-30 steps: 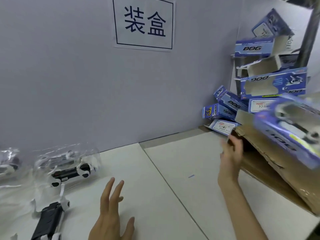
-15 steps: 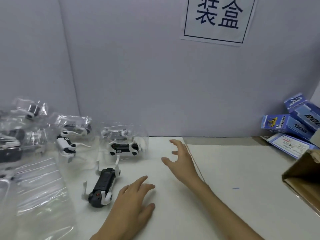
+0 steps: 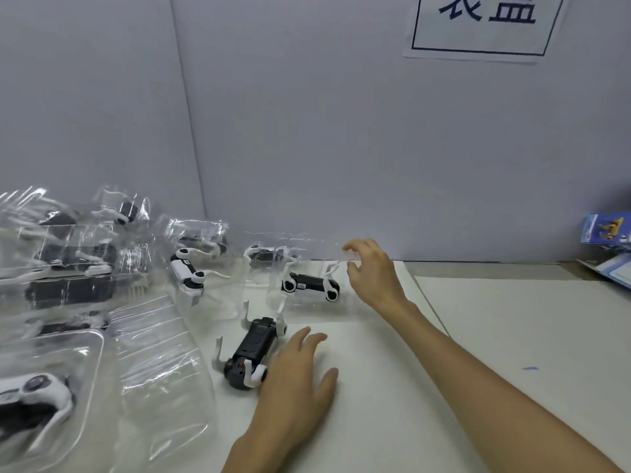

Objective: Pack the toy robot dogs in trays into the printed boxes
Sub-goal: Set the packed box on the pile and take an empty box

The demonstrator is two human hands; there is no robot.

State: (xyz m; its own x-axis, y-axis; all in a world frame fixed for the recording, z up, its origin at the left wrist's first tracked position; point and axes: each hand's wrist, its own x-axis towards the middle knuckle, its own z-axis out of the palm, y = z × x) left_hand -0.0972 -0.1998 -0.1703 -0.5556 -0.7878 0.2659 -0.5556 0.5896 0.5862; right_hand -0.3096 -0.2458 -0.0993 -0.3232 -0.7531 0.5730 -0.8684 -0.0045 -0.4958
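Left hand [image 3: 297, 373]: lower centre, flat on table [image 3: 512, 336], fingers relaxed, holding nothing, just right of loose black toy dog [image 3: 254, 353].
Right hand [image 3: 372, 274]: centre, fingers curved at right edge of clear tray [image 3: 307, 305] with a dog inside; gripping or not, cannot tell.
Other trays [image 3: 68, 268]: piled at left.
Printed boxes [image 3: 606, 230]: far right edge, well apart from hands.

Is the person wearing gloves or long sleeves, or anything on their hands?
No gloves. The left hand and the right hand are both bare, with no ring, watch or bracelet showing. No sleeve shows above either wrist, as far as the picture reaches.
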